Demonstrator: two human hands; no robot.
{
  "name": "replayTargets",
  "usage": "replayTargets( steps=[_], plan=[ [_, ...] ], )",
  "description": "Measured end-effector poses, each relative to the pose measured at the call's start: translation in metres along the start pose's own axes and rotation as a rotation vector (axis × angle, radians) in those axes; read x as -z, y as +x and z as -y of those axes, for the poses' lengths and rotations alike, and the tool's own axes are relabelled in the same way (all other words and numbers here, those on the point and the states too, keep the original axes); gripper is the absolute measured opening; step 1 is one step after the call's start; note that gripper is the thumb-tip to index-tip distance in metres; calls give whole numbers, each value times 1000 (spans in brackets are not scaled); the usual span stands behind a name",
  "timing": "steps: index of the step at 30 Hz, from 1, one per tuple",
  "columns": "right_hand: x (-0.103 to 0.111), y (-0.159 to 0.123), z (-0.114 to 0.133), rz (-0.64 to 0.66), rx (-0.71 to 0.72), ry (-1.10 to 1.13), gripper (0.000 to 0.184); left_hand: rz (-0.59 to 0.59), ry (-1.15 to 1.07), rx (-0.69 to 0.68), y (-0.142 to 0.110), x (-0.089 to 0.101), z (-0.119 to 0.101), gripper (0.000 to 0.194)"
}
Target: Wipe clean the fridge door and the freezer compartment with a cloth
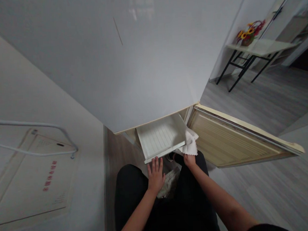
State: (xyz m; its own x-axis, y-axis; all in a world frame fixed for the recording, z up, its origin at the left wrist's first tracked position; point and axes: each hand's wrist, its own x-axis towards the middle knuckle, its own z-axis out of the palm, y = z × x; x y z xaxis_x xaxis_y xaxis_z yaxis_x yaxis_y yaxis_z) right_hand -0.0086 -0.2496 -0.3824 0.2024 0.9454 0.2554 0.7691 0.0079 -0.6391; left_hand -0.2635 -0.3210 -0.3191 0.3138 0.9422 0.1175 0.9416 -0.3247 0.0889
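Black-trousered legs (131, 192) lie closest, bent and parted to either side of the low working spot, which seems to give both arms room to reach forward between the knees. Just ahead of the left hand (156, 177) is a white, shallow plastic drawer with a ribbed floor (157, 134), slid partway out beneath a broad, glossy grey-white panel (154, 70). That hand is fairly wide, fingers spaced and their tips at the drawer's front edge, probably to steady it without gripping. The right hand (189, 161) is closed around a soft white cloth with a scalloped edge (191, 143), bunched against the drawer's right front corner; held so, the loose fabric likely covers the rim there. Beyond and to the right of this hand, a cream-coloured door with a ribbed inner face (222, 136) stands swung outward, presumably so that it leaves the drawer's path free. Below the left hand, between the legs, sits a crumpled, shiny pale item (169, 185), too unclear to identify.
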Motion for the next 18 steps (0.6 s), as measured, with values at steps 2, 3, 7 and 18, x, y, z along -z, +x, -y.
replayTargets(
  steps=[2, 3, 7, 18],
  plan=[
    [-18, -19, 15, 88, -57, 75, 45, 40, -23, -13, 4, -3, -6, 91],
    [-25, -26, 22, 120, -75, 108, 40, 62, -29, -16, 6, -4, -7, 90],
    [-41, -36, 42, 144, -108, 165, 37, 119, -40, -10, 13, -4, -3, 85],
    [-31, 70, 91, 272, -125, 99, 40, 25, -7, 42, 103, 28, 25, 92]
  ],
)
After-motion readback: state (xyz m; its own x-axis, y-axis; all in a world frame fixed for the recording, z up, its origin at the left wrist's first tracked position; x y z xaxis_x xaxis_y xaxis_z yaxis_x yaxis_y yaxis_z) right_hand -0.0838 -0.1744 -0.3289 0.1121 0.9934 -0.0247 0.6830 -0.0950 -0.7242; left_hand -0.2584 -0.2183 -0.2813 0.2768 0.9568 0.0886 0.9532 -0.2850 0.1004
